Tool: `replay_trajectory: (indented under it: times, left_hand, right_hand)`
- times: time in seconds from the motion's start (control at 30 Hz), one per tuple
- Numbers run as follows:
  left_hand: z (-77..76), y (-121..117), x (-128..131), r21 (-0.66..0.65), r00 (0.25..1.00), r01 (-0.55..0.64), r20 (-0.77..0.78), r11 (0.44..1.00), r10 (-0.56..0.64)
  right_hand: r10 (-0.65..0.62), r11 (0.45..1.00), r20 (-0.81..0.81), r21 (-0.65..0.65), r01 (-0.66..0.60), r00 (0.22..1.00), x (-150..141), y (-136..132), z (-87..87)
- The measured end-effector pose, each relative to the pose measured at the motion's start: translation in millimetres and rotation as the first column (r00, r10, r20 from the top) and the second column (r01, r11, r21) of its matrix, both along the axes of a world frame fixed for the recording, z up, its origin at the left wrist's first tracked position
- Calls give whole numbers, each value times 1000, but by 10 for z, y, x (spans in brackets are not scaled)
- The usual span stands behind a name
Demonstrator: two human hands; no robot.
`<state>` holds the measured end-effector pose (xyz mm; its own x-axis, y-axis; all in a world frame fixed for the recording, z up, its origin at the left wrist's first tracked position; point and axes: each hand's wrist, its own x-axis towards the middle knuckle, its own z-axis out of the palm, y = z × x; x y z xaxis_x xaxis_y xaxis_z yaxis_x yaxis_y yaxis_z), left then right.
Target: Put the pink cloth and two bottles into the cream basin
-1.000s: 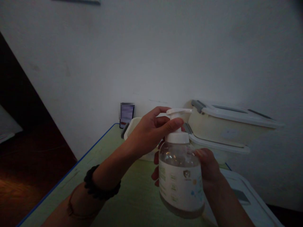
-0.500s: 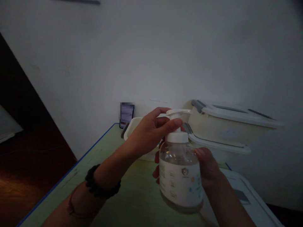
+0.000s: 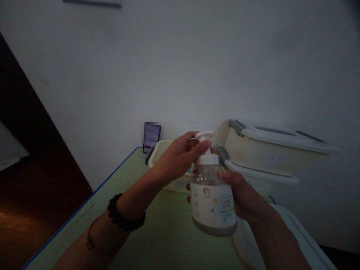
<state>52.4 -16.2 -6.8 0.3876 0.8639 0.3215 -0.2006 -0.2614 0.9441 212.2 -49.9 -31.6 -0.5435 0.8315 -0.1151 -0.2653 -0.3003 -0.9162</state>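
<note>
Label (image 3: pixel 213 206) further round, left fingers (image 3: pixel 203 147) on pump (image 3: pixel 206 135), right fingers (image 3: pixel 228 176) around bottle (image 3: pixel 211 186).

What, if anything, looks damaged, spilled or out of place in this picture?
Only small wear stands out: a thin dark line on the wall and a scuff on the left of the table, both breaking plain surfaces. I see no spill, and the bottle looks undamaged.
</note>
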Motion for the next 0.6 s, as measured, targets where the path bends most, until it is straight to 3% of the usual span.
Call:
replay_trajectory:
  times: [0.23,0.4,0.6]
  left_hand:
    - [8,-21,16,-7,999,-28,40,1000,28]
    - [39,-58,42,-120,964,-11,263,993,43]
    - [63,-53,57,-163,908,-18,410,986,85]
  right_hand:
    - [55,990,63,126,-62,997,51,28,-46]
    - [6,990,-49,140,1,999,36,-21,38]
    - [182,983,-82,52,-179,980,76,-27,18]
